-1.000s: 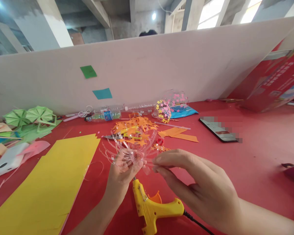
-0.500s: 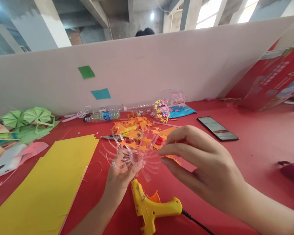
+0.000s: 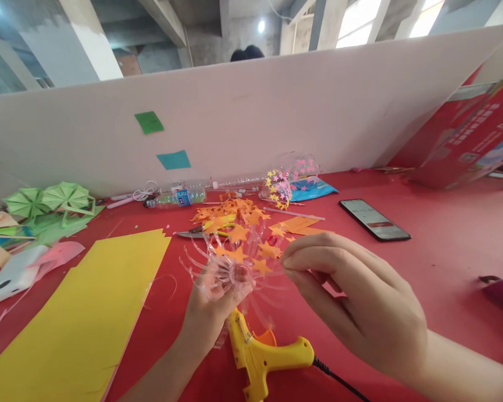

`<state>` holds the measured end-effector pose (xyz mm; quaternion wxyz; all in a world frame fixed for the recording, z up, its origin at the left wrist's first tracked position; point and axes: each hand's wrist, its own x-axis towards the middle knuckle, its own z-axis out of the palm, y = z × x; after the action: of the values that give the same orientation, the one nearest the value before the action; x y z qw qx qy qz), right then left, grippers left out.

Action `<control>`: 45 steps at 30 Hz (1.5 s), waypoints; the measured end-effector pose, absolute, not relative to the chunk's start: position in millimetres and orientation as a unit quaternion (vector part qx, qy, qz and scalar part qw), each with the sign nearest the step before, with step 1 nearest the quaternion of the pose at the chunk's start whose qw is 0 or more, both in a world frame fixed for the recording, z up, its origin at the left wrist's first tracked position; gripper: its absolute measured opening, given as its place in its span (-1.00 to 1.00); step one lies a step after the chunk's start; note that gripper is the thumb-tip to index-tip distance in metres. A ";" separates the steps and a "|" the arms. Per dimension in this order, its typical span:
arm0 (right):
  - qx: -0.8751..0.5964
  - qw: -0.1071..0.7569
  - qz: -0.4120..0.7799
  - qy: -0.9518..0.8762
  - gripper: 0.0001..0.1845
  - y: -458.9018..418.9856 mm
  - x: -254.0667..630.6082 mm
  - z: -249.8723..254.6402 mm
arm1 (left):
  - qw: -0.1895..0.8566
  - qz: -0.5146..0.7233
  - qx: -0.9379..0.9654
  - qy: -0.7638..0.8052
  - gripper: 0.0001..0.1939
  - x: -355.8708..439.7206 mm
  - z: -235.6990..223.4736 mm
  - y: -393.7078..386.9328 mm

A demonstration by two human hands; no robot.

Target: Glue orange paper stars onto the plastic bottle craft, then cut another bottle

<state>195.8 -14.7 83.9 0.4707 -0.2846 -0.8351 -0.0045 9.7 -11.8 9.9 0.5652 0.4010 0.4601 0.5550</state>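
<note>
My left hand (image 3: 212, 298) grips a clear plastic bottle piece (image 3: 235, 259) cut into thin curling strips, with orange paper stars stuck on it, and holds it above the red table (image 3: 444, 245). My right hand (image 3: 356, 301) is beside it on the right, its thumb and fingers pinched on the tip of one strip. A yellow glue gun (image 3: 264, 357) lies on the table just below both hands. A pile of orange paper stars (image 3: 230, 212) lies behind the piece.
A yellow sheet (image 3: 84, 318) covers the left front. Green folded paper (image 3: 50, 204), a water bottle (image 3: 178, 198), star-covered clear pieces (image 3: 291, 178), a phone (image 3: 375, 219) and scissors lie further back. A white partition (image 3: 255, 111) closes off the far side. A red box (image 3: 473, 139) stands right.
My left hand has turned the plastic piece so its centre faces me. My right hand rose towards the stars, then came back down and pinched a strip on the right side.
</note>
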 end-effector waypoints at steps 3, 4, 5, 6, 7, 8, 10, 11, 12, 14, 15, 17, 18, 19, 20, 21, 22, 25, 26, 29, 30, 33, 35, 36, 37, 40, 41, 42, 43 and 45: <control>-0.282 0.465 -0.011 -0.839 -0.81 -13.7 194.8 85.3 | 0.566 0.557 0.412 0.447 -0.70 9.4 11.1 -11.3; -0.278 0.465 -0.015 -0.841 -0.81 -13.1 194.6 85.7 | 0.565 0.559 0.417 0.440 -0.71 9.1 10.5 -11.0; -0.273 0.465 -0.020 -0.842 -0.82 -12.6 194.6 86.0 | 0.565 0.561 0.422 0.435 -0.71 8.7 9.6 -10.7; -0.271 0.465 -0.025 -0.843 -0.82 -12.1 194.8 86.1 | 0.563 0.562 0.423 0.433 -0.70 8.3 8.7 -10.4; -0.271 0.466 -0.030 -0.842 -0.82 -11.7 195.2 86.2 | 0.563 0.562 0.423 0.433 -0.70 8.0 7.9 -10.2; -0.274 0.468 -0.034 -0.839 -0.81 -11.3 195.7 86.2 | 0.562 0.564 0.422 0.434 -0.70 7.8 7.4 -10.0; -0.282 0.473 -0.040 -0.834 -0.79 -10.8 196.6 86.4 | 0.560 0.566 0.417 0.438 -0.70 8.0 7.4 -10.0; -0.284 0.474 -0.043 -0.832 -0.79 -10.4 196.9 86.6 | 0.558 0.568 0.415 0.439 -0.71 8.3 7.8 -10.1; -0.285 0.474 -0.047 -0.832 -0.79 -10.1 197.0 86.9 | 0.557 0.569 0.416 0.439 -0.71 8.6 8.3 -10.3; -0.278 0.470 -0.059 -0.836 -0.81 -9.1 196.7 87.2 | 0.559 0.568 0.417 0.437 -0.70 9.0 9.1 -10.7; -0.272 0.468 -0.066 -0.838 -0.81 -8.5 196.4 87.2 | 0.559 0.569 0.416 0.437 -0.69 9.1 9.2 -10.8; -0.263 0.466 -0.074 -0.841 -0.80 -7.5 195.7 86.7 | 0.559 0.572 0.415 0.435 -0.69 8.7 8.6 -11.1; -0.262 0.467 -0.073 -0.841 -0.80 -7.0 195.3 86.2 | 0.560 0.572 0.415 0.432 -0.69 8.3 8.0 -11.1; -0.263 0.468 -0.070 -0.841 -0.79 -6.7 195.0 85.7 | 0.561 0.573 0.414 0.431 -0.70 7.8 7.2 -11.0; -0.266 0.469 -0.066 -0.840 -0.80 -6.4 194.7 85.1 | 0.564 0.572 0.414 0.428 -0.70 7.4 6.5 -10.7; -0.269 0.470 -0.063 -0.838 -0.80 -6.3 194.4 84.4 | 0.567 0.570 0.414 0.426 -0.70 7.0 5.7 -10.2; -0.273 0.471 -0.061 -0.837 -0.80 -6.4 194.0 83.9 | 0.569 0.569 0.413 0.426 -0.69 6.8 5.1 -9.7; -0.279 0.473 -0.050 -0.834 -0.79 -7.7 192.9 82.6 | 0.566 0.568 0.407 0.438 -0.66 6.9 3.8 -7.8; -0.281 0.474 -0.045 -0.833 -0.79 -8.5 192.5 82.3 | 0.564 0.567 0.405 0.444 -0.66 7.0 3.4 -7.4; -0.292 0.477 -0.039 -0.828 -0.80 -10.2 191.2 81.5 | 0.566 0.555 0.403 0.457 -0.65 7.0 1.8 -7.8; -0.295 0.477 -0.040 -0.827 -0.80 -10.4 190.8 81.3 | 0.566 0.553 0.398 0.463 -0.64 6.8 1.2 -8.5; -0.294 0.479 -0.049 -0.825 -0.77 -10.4 189.8 80.3 | 0.566 0.556 0.376 0.478 -0.58 6.8 -0.2 -10.2; -0.293 0.478 -0.057 -0.826 -0.77 -10.6 189.4 79.7 | 0.564 0.564 0.372 0.475 -0.56 6.9 -0.3 -10.1; -0.293 0.477 -0.061 -0.827 -0.78 -11.0 189.3 79.4 | 0.563 0.567 0.374 0.471 -0.56 6.9 0.0 -9.6; -0.294 0.474 -0.065 -0.828 -0.79 -11.5 189.2 79.1 | 0.560 0.571 0.379 0.466 -0.56 6.7 0.4 -8.9; -0.290 0.467 -0.062 -0.833 -0.81 -13.4 189.6 78.9 | 0.551 0.575 0.401 0.452 -0.61 5.5 1.6 -6.9; -0.286 0.466 -0.056 -0.835 -0.80 -13.7 189.7 79.0 | 0.551 0.573 0.412 0.445 -0.63 4.8 1.8 -6.5; -0.284 0.464 -0.047 -0.838 -0.79 -13.6 189.9 79.2 | 0.553 0.570 0.422 0.437 -0.65 4.2 1.9 -6.4; -0.282 0.462 -0.038 -0.840 -0.77 -13.3 190.0 79.4 | 0.554 0.569 0.428 0.430 -0.67 3.8 1.9 -6.5; -0.277 0.456 -0.022 -0.846 -0.77 -11.6 190.2 79.9 | 0.555 0.573 0.429 0.423 -0.67 3.5 2.0 -7.2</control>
<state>190.2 -11.6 79.9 0.4558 -0.2768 -0.8457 -0.0223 3.5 -7.2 2.0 0.5551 0.4294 0.4233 0.5729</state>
